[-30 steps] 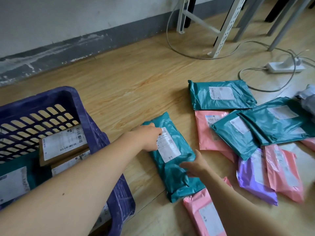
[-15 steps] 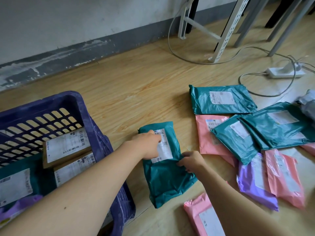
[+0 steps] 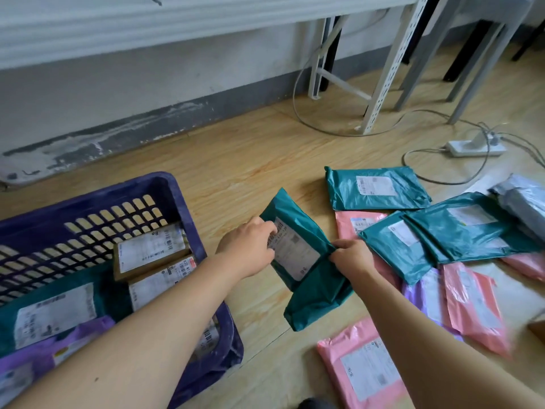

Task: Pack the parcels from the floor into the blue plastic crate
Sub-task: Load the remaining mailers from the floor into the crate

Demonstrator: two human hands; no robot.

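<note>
Teal parcel (image 3: 306,278) sags between left hand (image 3: 250,249) and right hand (image 3: 351,258) just right of the blue crate (image 3: 182,208), both sets of fingers (image 3: 267,228) clamped on its edges; best lift it clear of the rim, then lay it flat.

Crate (image 3: 88,205) deep blue-violet, walls pierced in slot grid. Teal parcel (image 3: 318,299) at centre; white label (image 3: 295,252), black barcode. On floor (image 3: 236,160), pale wood grain: 3 more teal bags (image 3: 374,188), pink bags (image 3: 362,370), lilac bag (image 3: 421,296), grey bag (image 3: 522,202). Cardboard boxes (image 3: 147,252) brown, labels white. Wall (image 3: 118,84) off-white; skirting (image 3: 147,125) grey, scuffed white. Power strip (image 3: 474,147) white.
</note>
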